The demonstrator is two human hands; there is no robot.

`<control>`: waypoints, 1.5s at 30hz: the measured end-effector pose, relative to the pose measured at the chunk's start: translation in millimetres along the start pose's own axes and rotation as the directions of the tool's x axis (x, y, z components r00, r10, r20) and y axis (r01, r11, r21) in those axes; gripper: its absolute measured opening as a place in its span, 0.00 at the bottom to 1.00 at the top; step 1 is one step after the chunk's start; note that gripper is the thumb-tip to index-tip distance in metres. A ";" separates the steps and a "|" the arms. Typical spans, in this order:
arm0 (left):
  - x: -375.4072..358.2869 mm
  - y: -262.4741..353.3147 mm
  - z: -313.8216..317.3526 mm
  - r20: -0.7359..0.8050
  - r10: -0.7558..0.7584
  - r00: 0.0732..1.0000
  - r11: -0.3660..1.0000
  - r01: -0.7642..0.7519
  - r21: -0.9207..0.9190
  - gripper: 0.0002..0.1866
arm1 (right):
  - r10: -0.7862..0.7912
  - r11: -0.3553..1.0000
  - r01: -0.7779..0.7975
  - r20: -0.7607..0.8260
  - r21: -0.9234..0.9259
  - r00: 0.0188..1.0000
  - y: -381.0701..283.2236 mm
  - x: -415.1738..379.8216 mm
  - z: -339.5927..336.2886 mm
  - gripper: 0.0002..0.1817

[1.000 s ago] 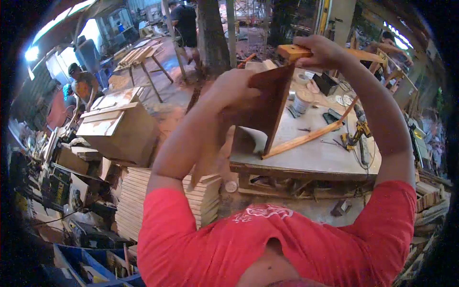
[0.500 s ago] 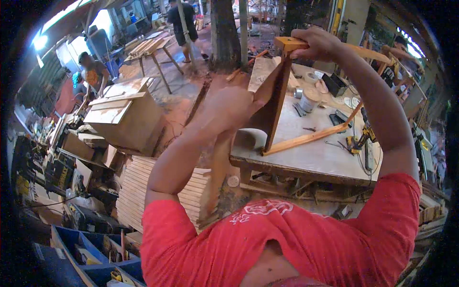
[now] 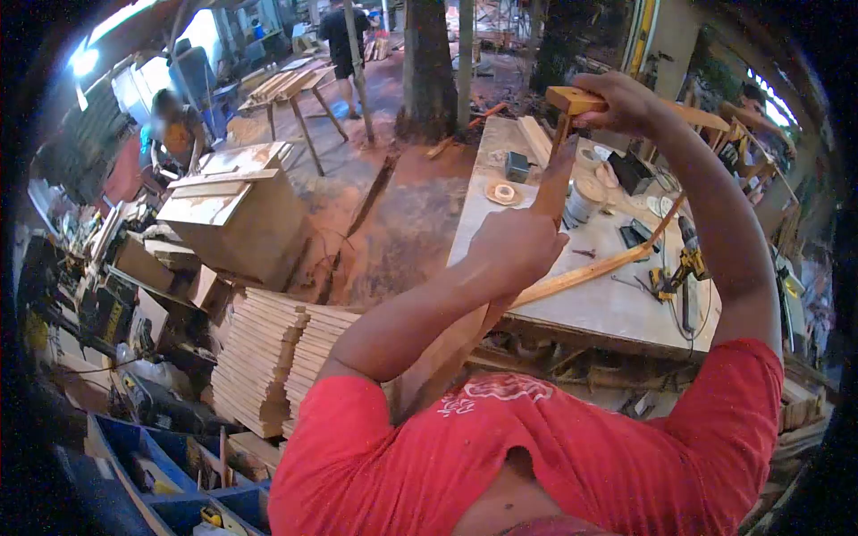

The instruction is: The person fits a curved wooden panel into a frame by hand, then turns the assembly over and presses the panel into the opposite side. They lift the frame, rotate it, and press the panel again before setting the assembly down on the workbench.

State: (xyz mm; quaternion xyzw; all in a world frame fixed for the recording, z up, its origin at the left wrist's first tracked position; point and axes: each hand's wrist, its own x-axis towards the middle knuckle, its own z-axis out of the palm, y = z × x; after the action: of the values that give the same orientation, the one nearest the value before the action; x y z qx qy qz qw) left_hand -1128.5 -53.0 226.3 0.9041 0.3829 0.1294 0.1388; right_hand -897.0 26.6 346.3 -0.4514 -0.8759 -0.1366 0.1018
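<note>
My right hand (image 3: 617,103) is closed over the raised end of an orange-brown wooden frame (image 3: 590,266), which stands on the worktable (image 3: 657,313). One rail of the frame slants along the tabletop. Lower and to the left, my left hand (image 3: 518,248) is closed around a long brown strip (image 3: 556,183). That strip runs up toward the frame's raised end and also hangs below my fist; its material is hard to make out. My left hand and forearm hide part of the frame's upright.
On the worktable lie a yellow-black power drill (image 3: 688,255), a metal can (image 3: 585,198), a tape roll (image 3: 504,193) and a black box (image 3: 628,165). Stacked wooden slats (image 3: 255,357) sit at left, beyond a blue compartment box (image 3: 165,464). A person (image 3: 179,134) works by a large wooden box (image 3: 228,228).
My left hand has moved right and downward along the frame, drawing the brown strip with it. My right hand keeps its grip on the raised end. The view has shifted slightly.
</note>
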 end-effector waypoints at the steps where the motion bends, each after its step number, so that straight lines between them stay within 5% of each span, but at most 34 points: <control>1: 0.2 -3.5 0.4 -0.004 -0.008 1.000 1.000 0.008 -0.007 0.27 | -0.034 0.999 0.035 -0.032 0.027 0.999 2.3 0.3 2.1 0.23; 4: 1.1 -17.4 8.4 -0.025 -0.018 1.000 0.996 0.016 -0.085 0.28 | -0.020 0.998 0.022 -0.041 0.055 0.999 -0.6 -0.2 1.4 0.24; 6: -1.0 -31.5 18.9 -0.055 0.199 0.978 0.940 -0.206 -0.271 0.22 | 0.028 0.998 -0.027 -0.014 0.054 1.000 -2.5 -0.1 -0.6 0.24; 7: 3.3 -45.2 27.6 -0.054 0.197 0.979 0.941 -0.204 -0.270 0.22 | 0.028 0.998 -0.028 0.005 0.060 1.000 -1.8 -0.4 -1.6 0.25; 9: 16.0 -75.4 39.2 -0.254 0.298 0.920 0.643 -0.390 -0.660 0.22 | 0.035 0.997 -0.037 0.024 0.073 0.999 -4.3 -3.8 -4.1 0.25; 11: 21.8 -83.9 20.1 -0.385 0.070 0.920 0.700 -0.320 -0.638 0.24 | 0.077 0.983 -0.086 0.060 0.164 0.995 -11.5 -9.4 -7.9 0.25; 15: 87.6 -101.4 47.6 -0.512 0.112 0.852 0.613 -0.465 -0.639 0.27 | 0.007 1.000 -0.007 0.027 -0.024 1.000 -18.0 -18.3 -16.6 0.25; 17: 117.2 -98.4 74.3 -0.363 0.178 0.915 0.514 -0.400 -0.759 0.28 | 0.056 0.995 -0.062 0.065 0.080 0.996 -33.9 -24.6 -21.9 0.26; 18: 70.7 -60.7 29.0 -0.219 0.054 0.974 0.732 -0.188 -0.655 0.28 | 0.069 0.995 -0.073 0.057 0.074 0.996 -42.4 -26.8 -26.1 0.26; 19: 88.6 -58.7 47.7 -0.225 0.236 0.945 0.596 -0.323 -0.735 0.30 | 0.029 1.000 -0.030 0.038 0.008 0.999 -52.4 -28.9 -30.4 0.26; 21: 102.7 -68.3 62.1 0.032 0.361 0.932 0.333 -0.096 -0.938 0.32 | 0.006 0.998 -0.005 0.019 -0.055 1.000 -71.7 -33.2 -39.5 0.27; 23: 58.7 -53.5 29.3 0.051 0.372 0.927 0.205 -0.028 -0.978 0.35 | -0.055 0.991 0.046 -0.070 -0.124 0.996 -91.3 -38.1 -53.4 0.29; 25: 55.1 -70.5 25.8 0.012 0.614 0.789 0.173 -0.120 -0.978 0.29 | -0.095 0.995 0.093 -0.065 -0.037 0.993 -116.0 -36.5 -67.4 0.29; 28: 43.3 -89.2 18.6 -0.001 0.734 0.679 0.199 -0.217 -0.956 0.22 | -0.363 0.932 0.356 -0.116 -0.073 0.925 -145.1 -20.2 -84.0 0.28; 32: 31.7 -98.9 -6.3 -0.108 0.939 0.327 0.016 -0.353 -0.935 0.23 | -0.543 0.839 0.538 -0.159 -0.075 0.825 -168.7 6.4 -98.1 0.30; 34: 6.8 -100.8 -24.8 -0.113 0.922 0.371 0.039 -0.380 -0.924 0.23 | -0.592 0.805 0.587 -0.167 -0.080 0.789 -172.5 17.3 -107.3 0.30; 38: -28.6 -97.6 -45.5 -0.172 0.774 0.609 0.138 -0.427 -0.893 0.25 | -0.650 0.756 0.651 -0.187 -0.064 0.736 -168.7 35.9 -118.3 0.32; 42: -37.6 -85.7 -32.6 -0.342 0.416 0.843 0.192 -0.449 -0.873 0.26 | -0.686 0.717 0.694 -0.231 -0.059 0.690 -159.2 53.9 -120.0 0.34; 44: -39.7 -77.3 -23.1 -0.409 0.224 0.885 0.204 -0.453 -0.868 0.27 | -0.684 0.722 0.687 -0.231 -0.078 0.692 -147.4 60.8 -117.2 0.35; 45: -38.4 -72.1 -17.5 -0.454 0.130 0.881 0.205 -0.472 -0.857 0.27 | -0.705 0.680 0.728 -0.357 -0.094 0.613 -132.7 67.1 -109.0 0.37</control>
State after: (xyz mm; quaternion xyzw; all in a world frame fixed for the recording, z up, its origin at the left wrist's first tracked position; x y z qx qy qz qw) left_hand -1207.7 -30.2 212.4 0.6638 0.0560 0.4843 0.5672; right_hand -1037.9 -32.0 449.6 -0.0271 -0.9515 -0.2203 0.2128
